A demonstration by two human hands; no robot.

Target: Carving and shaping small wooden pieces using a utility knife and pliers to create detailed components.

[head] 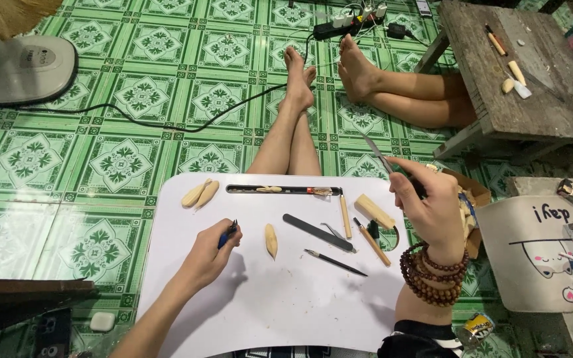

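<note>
Nearest me, my left hand pinches a blue-tipped tool, fingers closed on it, beside a small, light, stiff wooden piece best gripped mid-body, while my right hand clamps a thin blade.

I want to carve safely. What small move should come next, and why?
Probably the left hand should put down its blue pen and pick up the wooden piece beside it, because the right hand already holds a knife raised, with no wood in either hand.
</note>
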